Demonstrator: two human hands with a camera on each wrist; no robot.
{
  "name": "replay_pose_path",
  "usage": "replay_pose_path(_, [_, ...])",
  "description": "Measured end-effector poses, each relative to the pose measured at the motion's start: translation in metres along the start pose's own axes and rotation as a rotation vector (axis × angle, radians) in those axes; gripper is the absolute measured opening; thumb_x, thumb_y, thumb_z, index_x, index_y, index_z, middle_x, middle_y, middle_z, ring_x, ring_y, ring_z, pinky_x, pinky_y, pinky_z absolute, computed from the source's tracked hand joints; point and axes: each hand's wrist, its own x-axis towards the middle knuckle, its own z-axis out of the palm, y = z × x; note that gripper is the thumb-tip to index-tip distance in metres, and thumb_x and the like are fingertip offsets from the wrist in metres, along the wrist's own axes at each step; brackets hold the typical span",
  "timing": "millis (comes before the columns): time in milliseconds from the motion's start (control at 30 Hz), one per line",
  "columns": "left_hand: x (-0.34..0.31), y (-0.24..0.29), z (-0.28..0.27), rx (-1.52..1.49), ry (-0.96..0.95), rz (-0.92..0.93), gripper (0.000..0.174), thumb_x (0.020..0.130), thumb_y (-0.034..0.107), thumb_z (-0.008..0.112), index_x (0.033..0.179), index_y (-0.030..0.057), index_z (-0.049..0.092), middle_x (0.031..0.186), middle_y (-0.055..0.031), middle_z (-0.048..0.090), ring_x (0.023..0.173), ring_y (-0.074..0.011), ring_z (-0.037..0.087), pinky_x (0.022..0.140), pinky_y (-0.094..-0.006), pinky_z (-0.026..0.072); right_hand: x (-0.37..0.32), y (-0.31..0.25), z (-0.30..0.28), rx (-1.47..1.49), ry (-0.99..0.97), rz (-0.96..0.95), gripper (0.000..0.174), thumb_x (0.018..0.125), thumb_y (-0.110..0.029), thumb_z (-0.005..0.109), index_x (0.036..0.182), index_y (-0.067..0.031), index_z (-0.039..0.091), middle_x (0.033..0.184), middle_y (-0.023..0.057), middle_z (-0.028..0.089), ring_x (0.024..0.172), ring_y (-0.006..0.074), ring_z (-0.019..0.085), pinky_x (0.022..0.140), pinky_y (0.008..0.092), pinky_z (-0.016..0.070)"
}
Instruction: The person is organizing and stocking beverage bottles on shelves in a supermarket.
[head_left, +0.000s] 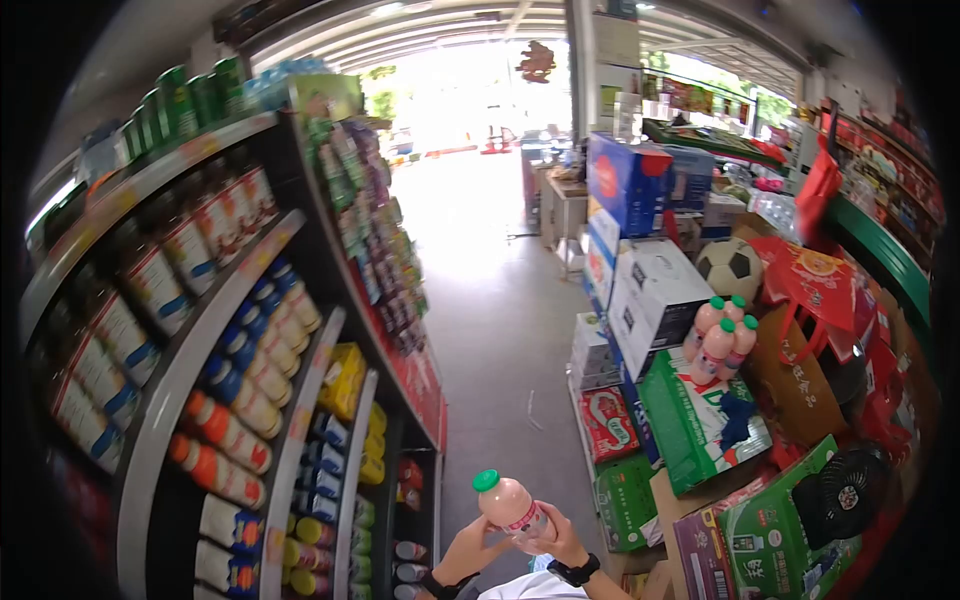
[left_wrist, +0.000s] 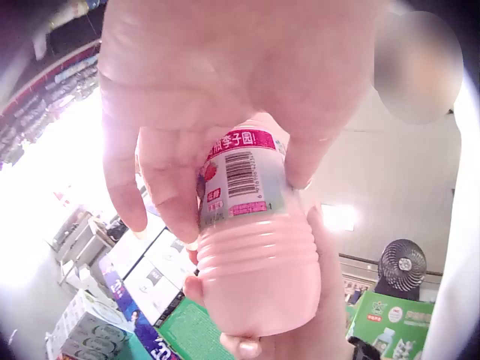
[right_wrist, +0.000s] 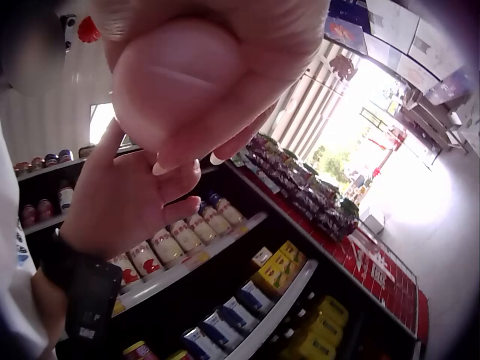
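Observation:
A pink bottle with a green cap (head_left: pixel 505 503) is tilted between both hands, low in the head view. The left hand (head_left: pixel 470 550) grips its side; in the left wrist view this hand (left_wrist: pixel 247 67) has its fingers and thumb on opposite sides of the bottle (left_wrist: pixel 259 281), near a label with a barcode. The right hand (head_left: pixel 562 545) holds the bottle lower down, with fingertips showing under its base in the left wrist view. In the right wrist view the right hand (right_wrist: pixel 247 82) is close to the camera, opposite the left hand (right_wrist: pixel 120 199).
Shelves (head_left: pixel 205 355) of bottles and cartons line the left. An aisle floor (head_left: pixel 500 340) runs toward a bright doorway. Stacked boxes (head_left: pixel 655 290), a pack of similar pink bottles (head_left: pixel 718 345), a football (head_left: pixel 729 270) and a black fan (head_left: pixel 845 495) stand on the right.

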Motion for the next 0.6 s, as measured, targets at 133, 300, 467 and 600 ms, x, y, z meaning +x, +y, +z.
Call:
replay_pose_path(133, [-0.089,0.011,-0.024,0.059,0.106,-0.114,0.043,0.077,0.029,0.069,0.105,-0.0004,0.055,0.093,-0.0157,0.063,0.087,-0.0266,0.063,0.075,-0.0323,0.048,-0.037,-0.012,0.054,0.002,-0.25,0.139,0.075,0.069,-0.028,0.076,0.126,0.0016,0.037,0.115,0.0126,0.052,0.106,0.0184,0.051,0.09,0.0331,0.0426])
replay_pose_path(300, [-0.189,-0.008,-0.02,0.096,0.218,-0.165,0.041,0.077,0.032,0.068,0.103,0.0008,0.057,0.091,-0.0157,0.065,0.085,-0.0272,0.064,0.072,-0.0336,0.0491,-0.1,-0.01,0.106,0.146,-0.501,0.268,0.076,0.072,-0.016,0.075,0.13,-0.0009,0.028,0.121,0.0113,0.044,0.112,0.0179,0.044,0.094,0.0326,0.0386])
replay_pose_path(467, [-0.272,-0.003,-0.004,0.158,0.257,-0.235,0.044,0.077,0.038,0.067,0.104,0.0031,0.058,0.088,-0.0146,0.065,0.082,-0.0284,0.064,0.071,-0.0343,0.0501,-0.183,0.028,0.136,0.418,-0.555,0.324,0.066,0.077,0.004,0.061,0.131,-0.0052,0.023,0.113,0.0105,0.046,0.093,0.0171,0.055,0.073,0.0277,0.051])
replay_pose_path(600, [-0.341,0.005,0.018,0.143,0.387,-0.267,0.047,0.078,0.042,0.065,0.105,0.0036,0.058,0.085,-0.0147,0.066,0.078,-0.0281,0.065,0.068,-0.0338,0.0506,-0.213,0.008,0.146,0.301,-0.839,0.298,0.063,0.078,0.005,0.06,0.129,-0.0048,0.024,0.112,0.0106,0.047,0.093,0.0165,0.055,0.072,0.0282,0.0513])
